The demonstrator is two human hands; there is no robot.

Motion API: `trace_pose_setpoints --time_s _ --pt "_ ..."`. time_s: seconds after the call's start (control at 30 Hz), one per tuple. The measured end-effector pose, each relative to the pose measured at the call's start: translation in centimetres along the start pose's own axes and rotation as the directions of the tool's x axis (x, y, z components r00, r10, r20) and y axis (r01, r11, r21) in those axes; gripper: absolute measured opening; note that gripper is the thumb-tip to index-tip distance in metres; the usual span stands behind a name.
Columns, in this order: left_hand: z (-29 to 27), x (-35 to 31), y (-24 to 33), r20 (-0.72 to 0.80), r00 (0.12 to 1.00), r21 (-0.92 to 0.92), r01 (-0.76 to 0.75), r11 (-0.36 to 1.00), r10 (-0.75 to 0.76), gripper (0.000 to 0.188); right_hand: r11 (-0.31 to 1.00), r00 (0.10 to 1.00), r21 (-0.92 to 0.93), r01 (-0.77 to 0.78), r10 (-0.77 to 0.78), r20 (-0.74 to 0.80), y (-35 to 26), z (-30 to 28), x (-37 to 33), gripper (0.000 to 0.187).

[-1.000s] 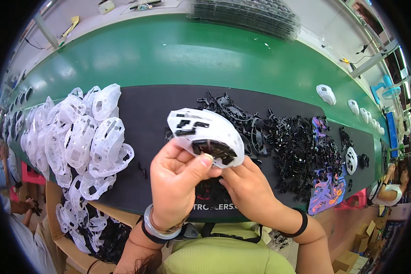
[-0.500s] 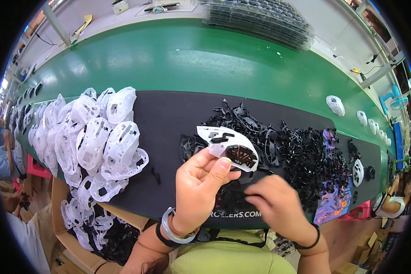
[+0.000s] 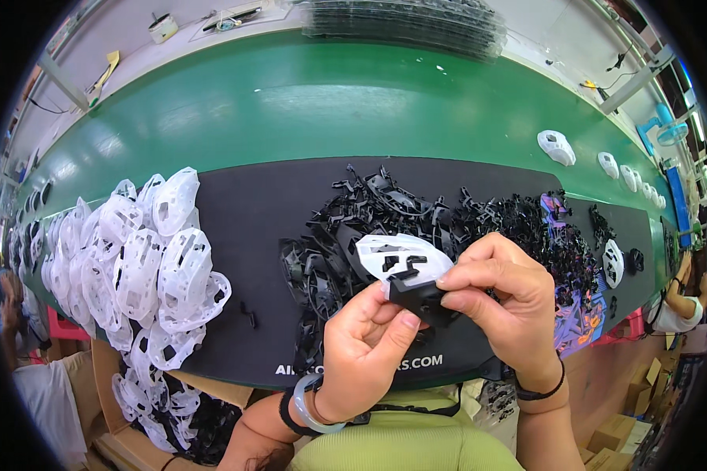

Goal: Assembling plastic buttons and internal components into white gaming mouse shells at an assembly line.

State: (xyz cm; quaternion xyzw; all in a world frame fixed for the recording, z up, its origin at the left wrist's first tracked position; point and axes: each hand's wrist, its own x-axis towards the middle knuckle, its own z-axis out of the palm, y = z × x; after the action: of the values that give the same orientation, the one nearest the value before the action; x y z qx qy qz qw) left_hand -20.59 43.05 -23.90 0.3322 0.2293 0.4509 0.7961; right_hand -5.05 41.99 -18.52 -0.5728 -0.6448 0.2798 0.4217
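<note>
Just above the front of the black mat (image 3: 247, 192), my left hand (image 3: 361, 341) grips a white plastic shell (image 3: 381, 250), shaped like a computer mouse cover, with cut-outs and small black pieces on it. My right hand (image 3: 507, 302) pinches a black plastic part (image 3: 423, 300) at the shell's near edge. The two parts touch; whether they are joined I cannot tell. Behind my hands lie larger curved black parts (image 3: 314, 275), and to their right spreads a heap of small black pieces (image 3: 518, 228).
White shells (image 3: 141, 259) are piled at the left, above a cardboard box (image 3: 110, 392) with more parts. Further shells (image 3: 556, 147) stand in a row at the far right. Stacked clear trays (image 3: 401, 27) sit at the back. A person (image 3: 47, 400) is at the lower left.
My right hand has come up from the mat to the shell and now holds a black part against it. The shell has turned, with its outer side more upward. The whole view has shifted slightly.
</note>
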Motion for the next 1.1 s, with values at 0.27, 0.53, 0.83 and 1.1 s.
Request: trace_pose_setpoints --time_s 0.27,0.53,0.83,1.1 --pt "-0.9 0.2 -0.5 0.095 0.995 -0.009 0.017 1.000 -0.016 0.032 0.995 0.998 0.080 -0.064 0.065 -0.003 0.8 -0.1 -0.2 0.020" --pt "-1.3 0.0 -0.2 0.135 0.987 -0.039 -0.087 0.995 0.091 0.031 0.999 0.998 -0.016 0.033 -0.034 -0.059 0.4 0.6 -0.7 0.018" --pt "-1.4 0.2 0.2 -0.033 0.995 0.028 -0.098 0.995 0.099 0.031 0.994 0.990 0.059 -0.093 0.086 0.113 1.5 0.4 -2.2 0.064" --pt "-1.3 -0.2 0.2 -0.128 0.979 0.096 -0.146 0.985 0.157 0.037 0.547 0.838 0.637 -0.544 0.306 0.452 1.2 2.1 -3.1 0.068"
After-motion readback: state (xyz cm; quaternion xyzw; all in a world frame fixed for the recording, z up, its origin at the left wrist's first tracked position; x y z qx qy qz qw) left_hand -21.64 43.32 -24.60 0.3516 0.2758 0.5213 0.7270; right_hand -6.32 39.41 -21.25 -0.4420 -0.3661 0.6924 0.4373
